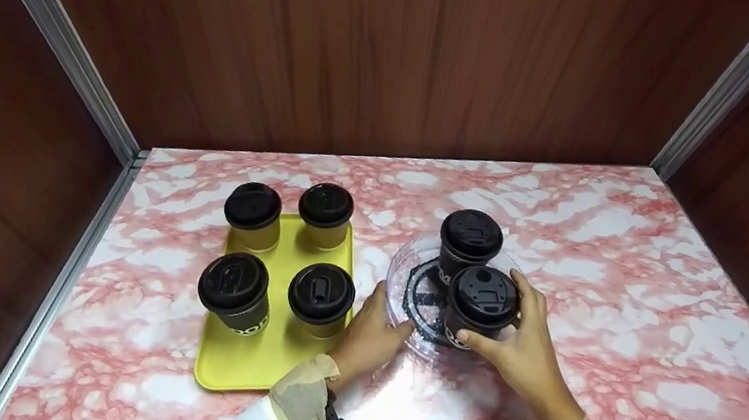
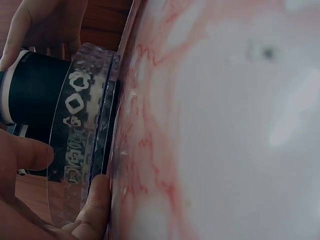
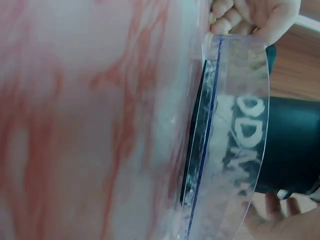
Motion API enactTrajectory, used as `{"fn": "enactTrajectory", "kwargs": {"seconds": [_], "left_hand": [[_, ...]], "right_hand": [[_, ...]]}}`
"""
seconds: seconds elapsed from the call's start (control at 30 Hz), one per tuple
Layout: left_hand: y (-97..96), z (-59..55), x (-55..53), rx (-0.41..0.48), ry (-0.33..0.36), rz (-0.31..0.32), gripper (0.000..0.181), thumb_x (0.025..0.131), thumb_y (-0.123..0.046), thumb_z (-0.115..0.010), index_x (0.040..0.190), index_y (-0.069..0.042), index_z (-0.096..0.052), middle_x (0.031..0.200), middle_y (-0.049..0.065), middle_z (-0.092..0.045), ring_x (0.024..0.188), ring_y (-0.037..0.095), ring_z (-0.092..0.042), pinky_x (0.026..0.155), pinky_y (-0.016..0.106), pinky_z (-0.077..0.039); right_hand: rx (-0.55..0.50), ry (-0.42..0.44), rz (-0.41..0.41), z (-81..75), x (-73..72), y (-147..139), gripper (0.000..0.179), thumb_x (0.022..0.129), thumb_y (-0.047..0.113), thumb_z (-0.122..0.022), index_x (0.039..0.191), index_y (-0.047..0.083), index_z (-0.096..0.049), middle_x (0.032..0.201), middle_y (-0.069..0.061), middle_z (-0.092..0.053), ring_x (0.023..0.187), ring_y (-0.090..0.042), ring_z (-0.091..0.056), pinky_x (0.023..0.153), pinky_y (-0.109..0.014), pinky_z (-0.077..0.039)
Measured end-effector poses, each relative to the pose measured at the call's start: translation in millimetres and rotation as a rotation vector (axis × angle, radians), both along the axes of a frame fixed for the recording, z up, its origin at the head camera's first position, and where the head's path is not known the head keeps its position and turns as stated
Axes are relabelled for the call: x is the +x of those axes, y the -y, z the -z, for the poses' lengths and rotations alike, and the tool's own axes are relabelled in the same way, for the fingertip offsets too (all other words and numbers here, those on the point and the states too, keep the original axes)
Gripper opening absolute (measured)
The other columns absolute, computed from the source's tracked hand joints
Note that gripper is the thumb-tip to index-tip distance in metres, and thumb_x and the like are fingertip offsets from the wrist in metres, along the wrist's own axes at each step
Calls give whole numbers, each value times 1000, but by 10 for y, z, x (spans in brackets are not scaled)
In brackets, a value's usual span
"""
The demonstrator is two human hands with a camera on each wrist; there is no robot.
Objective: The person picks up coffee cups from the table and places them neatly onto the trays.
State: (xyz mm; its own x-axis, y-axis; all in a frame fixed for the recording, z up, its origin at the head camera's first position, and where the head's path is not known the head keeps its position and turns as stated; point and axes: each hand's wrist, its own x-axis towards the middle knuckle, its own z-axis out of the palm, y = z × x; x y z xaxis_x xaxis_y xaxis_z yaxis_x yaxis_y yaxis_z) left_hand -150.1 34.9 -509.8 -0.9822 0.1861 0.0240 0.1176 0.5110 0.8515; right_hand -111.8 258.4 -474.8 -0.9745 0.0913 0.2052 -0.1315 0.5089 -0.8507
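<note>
A clear round turntable tray (image 1: 399,287) with a low see-through wall sits on the table, a dark ring pattern in its base. Two black paper cups with black lids stand inside it, a rear cup (image 1: 471,235) and a front cup (image 1: 484,299). With thumb and fingers curled round its side, my right hand (image 1: 523,341) grips the front cup. White lettering on the cup (image 3: 295,145) shows through the tray wall in the right wrist view. On the other side, my left hand (image 1: 372,334) pinches the tray's wall, its thumb (image 2: 35,154) over the rim.
Left of the tray lies a yellow rectangular tray (image 1: 235,366) bearing several lidded cups, among them a dark one (image 1: 235,289) and a brown one (image 1: 320,298). Wood-patterned panels (image 1: 367,55) enclose the pink marbled table (image 1: 629,275) at the back and sides.
</note>
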Motion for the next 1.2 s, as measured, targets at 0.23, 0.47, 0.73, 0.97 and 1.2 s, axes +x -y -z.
{"fn": "enactTrajectory", "kwargs": {"seconds": [0.23,0.47,0.73,0.97,1.2], "left_hand": [[1,13,2,10,9,-4,85,88,-24,-67,152,5,-18,150,26,-32,136,38,-34,113,44,-25],[-10,-2,3,6,15,4,86,89,-24,-66,152,6,-17,151,27,-30,137,37,-32,114,44,-24],[-19,-7,-9,-4,14,13,86,89,-24,-66,152,7,-16,151,27,-29,138,37,-31,114,43,-23],[-8,6,-14,32,-4,25,84,88,-21,-67,152,5,-18,151,25,-32,137,36,-33,113,44,-24],[-4,13,-19,41,-10,26,85,88,-20,-68,151,6,-18,150,26,-33,137,36,-33,113,44,-24]], "right_hand": [[-88,-10,-54,34,-31,-13,113,64,24,-92,154,16,-24,151,-14,-27,133,-36,-35,111,-57,-19],[-66,-81,-25,74,-49,6,106,61,10,-92,149,10,-32,145,-15,-37,130,-31,-38,111,-53,-22],[-61,-144,-35,100,-46,11,100,61,8,-92,145,11,-38,139,-10,-42,129,-27,-39,109,-51,-23],[-15,-128,8,80,-21,36,101,61,8,-92,145,12,-37,139,-11,-42,128,-27,-39,110,-53,-23],[14,-124,21,84,-17,43,102,60,9,-92,146,12,-37,137,-12,-43,127,-29,-40,110,-57,-23]]}}
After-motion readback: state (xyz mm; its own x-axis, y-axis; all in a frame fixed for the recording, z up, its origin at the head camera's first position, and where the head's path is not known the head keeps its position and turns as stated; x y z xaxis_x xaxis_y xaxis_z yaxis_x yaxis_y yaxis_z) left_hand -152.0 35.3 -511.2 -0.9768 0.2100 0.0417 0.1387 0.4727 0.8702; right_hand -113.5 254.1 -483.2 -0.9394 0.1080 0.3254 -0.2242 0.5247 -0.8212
